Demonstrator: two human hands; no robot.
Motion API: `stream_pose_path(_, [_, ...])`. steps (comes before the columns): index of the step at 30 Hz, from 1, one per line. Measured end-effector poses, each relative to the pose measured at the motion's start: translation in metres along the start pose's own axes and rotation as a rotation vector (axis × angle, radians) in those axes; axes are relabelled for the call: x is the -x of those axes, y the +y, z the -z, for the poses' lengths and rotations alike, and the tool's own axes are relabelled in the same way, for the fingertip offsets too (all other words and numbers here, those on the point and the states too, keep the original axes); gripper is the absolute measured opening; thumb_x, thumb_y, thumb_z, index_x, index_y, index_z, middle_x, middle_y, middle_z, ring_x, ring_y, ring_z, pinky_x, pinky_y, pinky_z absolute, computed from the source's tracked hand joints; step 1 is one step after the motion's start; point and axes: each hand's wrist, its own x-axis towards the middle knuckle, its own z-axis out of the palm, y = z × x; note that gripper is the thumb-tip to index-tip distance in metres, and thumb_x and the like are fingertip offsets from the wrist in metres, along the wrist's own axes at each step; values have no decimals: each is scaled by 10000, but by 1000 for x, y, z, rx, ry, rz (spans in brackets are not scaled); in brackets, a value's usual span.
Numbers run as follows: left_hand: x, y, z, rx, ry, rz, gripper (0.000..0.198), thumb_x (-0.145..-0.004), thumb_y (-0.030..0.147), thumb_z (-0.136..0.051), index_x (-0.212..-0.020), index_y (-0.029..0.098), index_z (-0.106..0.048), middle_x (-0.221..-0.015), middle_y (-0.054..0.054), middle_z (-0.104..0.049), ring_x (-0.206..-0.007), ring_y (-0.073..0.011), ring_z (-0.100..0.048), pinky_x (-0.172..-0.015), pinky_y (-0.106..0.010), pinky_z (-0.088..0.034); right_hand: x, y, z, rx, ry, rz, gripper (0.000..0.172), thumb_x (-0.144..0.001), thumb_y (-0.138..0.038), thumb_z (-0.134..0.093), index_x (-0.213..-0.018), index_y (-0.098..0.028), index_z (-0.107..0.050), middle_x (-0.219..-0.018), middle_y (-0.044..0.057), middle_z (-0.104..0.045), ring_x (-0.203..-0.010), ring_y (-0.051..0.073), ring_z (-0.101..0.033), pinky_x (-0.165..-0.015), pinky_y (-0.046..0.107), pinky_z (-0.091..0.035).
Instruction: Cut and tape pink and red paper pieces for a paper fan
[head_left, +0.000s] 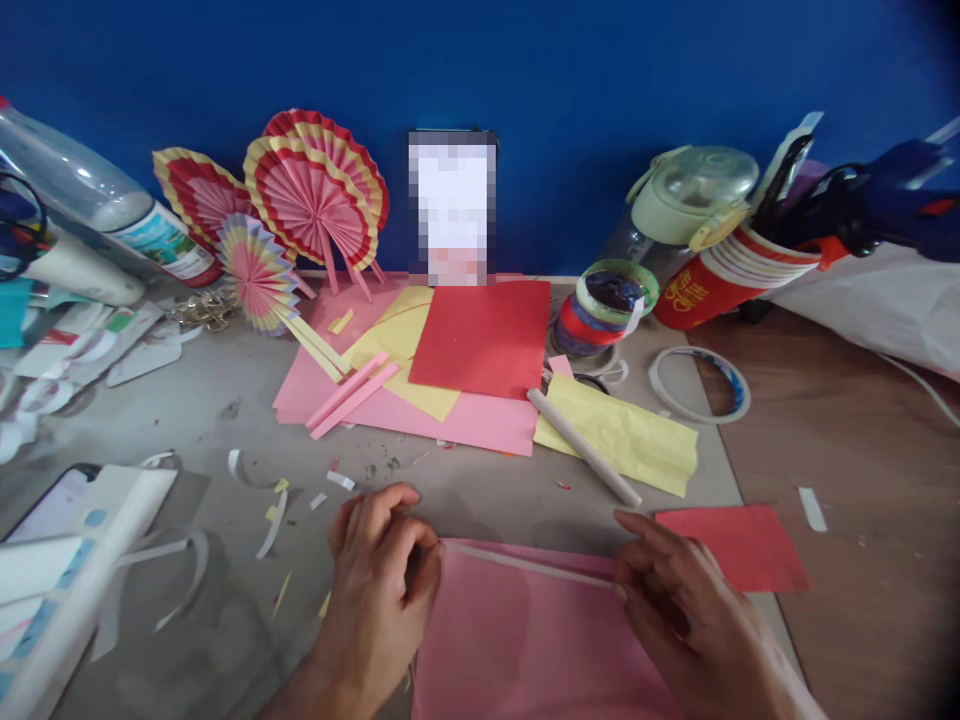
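Observation:
A pink paper sheet point(517, 640) lies at the near edge of the table, its far edge folded over into a narrow strip point(525, 565). My left hand point(382, 570) pinches the left end of that fold, fingers curled closed. At the right end of the fold, my right hand point(690, 610) presses its fingertips on the strip. A red paper piece point(739, 545) lies just right of my right hand.
Farther back lie pink, yellow and red sheets point(480, 340), a paper stick point(585, 447), pleated yellow paper point(622, 435) and three folded paper fans point(300, 210). Tape rolls point(607, 305), a tape ring point(699, 385), a red cup point(720, 280) and a bottle point(97, 200) stand around. Paper scraps litter the left.

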Motion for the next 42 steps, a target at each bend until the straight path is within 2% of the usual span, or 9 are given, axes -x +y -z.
stream_pose_path(13, [1,-1,-4,-1,0,31,170,-814,74,-516,-707,204,-543,-1044,-78,-518,-1026,-237,-515,-925,-443,-363,-1,4,-2,44,-29,3,386,-870,-214,-451,-1254,-251,-463,-791,20,-599,-666,164,-586,-571,282,-490])
stream_pose_path(23, [1,-4,-6,-14,10,29,153,-817,124,-525,-702,214,-571,-1035,-75,-537,-1023,-251,-542,-970,-466,-348,-10,3,1,114,-69,103,431,-858,-122,-428,-1278,-214,-407,-754,7,-600,-607,145,-572,-548,262,-502])
stream_pose_path(42, [0,-10,-10,-37,26,-9,148,-817,203,-526,-686,221,-592,-1020,-88,-559,-995,-282,-571,-934,-489,-373,-16,-3,-1,172,-10,147,453,-806,-71,-448,-1241,-198,-440,-717,-4,-612,-613,160,-560,-550,272,-497])
